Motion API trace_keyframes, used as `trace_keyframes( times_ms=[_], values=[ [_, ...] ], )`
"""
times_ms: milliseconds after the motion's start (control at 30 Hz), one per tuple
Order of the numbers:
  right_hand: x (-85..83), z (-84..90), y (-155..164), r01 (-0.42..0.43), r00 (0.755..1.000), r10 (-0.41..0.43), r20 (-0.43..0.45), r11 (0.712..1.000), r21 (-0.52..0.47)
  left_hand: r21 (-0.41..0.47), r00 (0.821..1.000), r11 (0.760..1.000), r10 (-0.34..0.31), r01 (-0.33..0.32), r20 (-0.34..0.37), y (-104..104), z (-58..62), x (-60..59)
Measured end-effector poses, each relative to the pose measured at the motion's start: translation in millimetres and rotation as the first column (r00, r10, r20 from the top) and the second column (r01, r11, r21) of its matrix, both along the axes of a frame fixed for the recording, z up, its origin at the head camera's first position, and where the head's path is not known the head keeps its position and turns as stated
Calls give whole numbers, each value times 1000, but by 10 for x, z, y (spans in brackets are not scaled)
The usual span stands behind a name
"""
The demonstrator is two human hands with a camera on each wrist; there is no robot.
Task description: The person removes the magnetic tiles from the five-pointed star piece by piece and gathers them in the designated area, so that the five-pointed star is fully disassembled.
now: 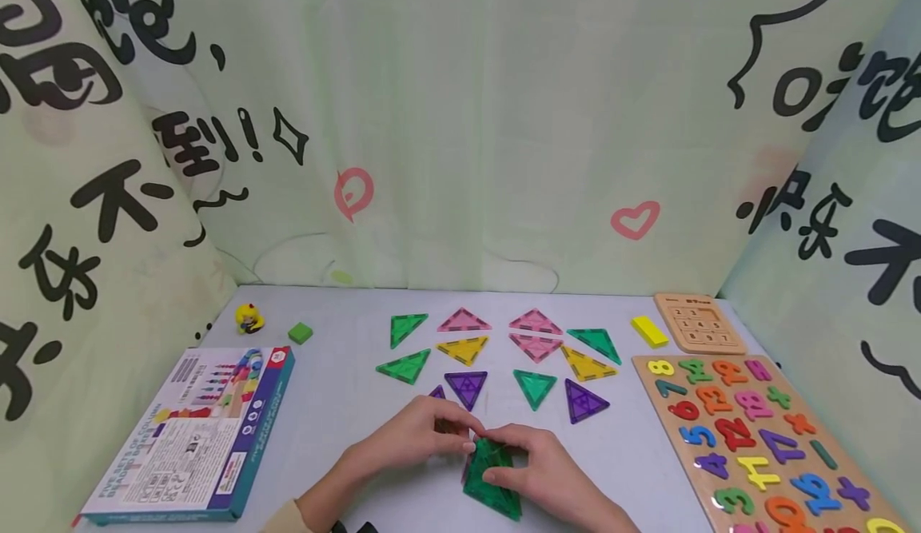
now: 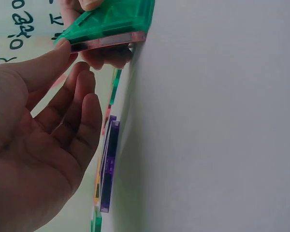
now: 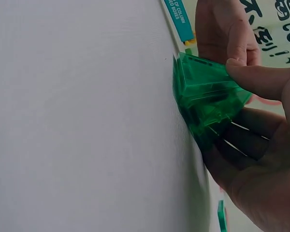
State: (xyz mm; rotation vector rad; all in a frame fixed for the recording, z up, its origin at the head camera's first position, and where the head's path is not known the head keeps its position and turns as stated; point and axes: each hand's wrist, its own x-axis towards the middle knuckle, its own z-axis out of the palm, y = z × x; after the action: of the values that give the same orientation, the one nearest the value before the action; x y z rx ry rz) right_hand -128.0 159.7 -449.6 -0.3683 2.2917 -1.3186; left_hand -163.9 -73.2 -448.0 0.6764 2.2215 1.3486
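Observation:
Green triangular magnetic tiles, joined into a small standing shape with a pink tile along one side, are between both hands near the front of the table. My left hand pinches a corner of the shape between thumb and forefinger; its other fingers curl loosely below in the left wrist view. My right hand grips the green shape, thumb on its near face and fingers behind. Just beyond the hands lie purple triangular tiles and a green triangular tile.
More triangular tiles, such as a yellow one, lie flat in rows beyond. A box lies at left, near a toy duck and a green block. At right are a letter board, a wooden number board and a yellow block.

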Motion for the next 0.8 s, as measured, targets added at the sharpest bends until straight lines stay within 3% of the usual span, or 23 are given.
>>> trace_keyframes(
  times_ms=[300, 533, 800],
  values=[
    [17, 22, 27, -16, 1000, 16, 3, 1000, -11, 34, 999, 999, -9, 10, -53, 14, -38, 13],
    [24, 6, 1, 28, 999, -28, -30, 1000, 6, 9, 994, 1000, 18, -17, -107, 36, -45, 25],
    [14, -36, -4, 51, 998, -51, -33, 999, 9, -19, 994, 996, 84, -86, -69, 99, -28, 63]
  ],
)
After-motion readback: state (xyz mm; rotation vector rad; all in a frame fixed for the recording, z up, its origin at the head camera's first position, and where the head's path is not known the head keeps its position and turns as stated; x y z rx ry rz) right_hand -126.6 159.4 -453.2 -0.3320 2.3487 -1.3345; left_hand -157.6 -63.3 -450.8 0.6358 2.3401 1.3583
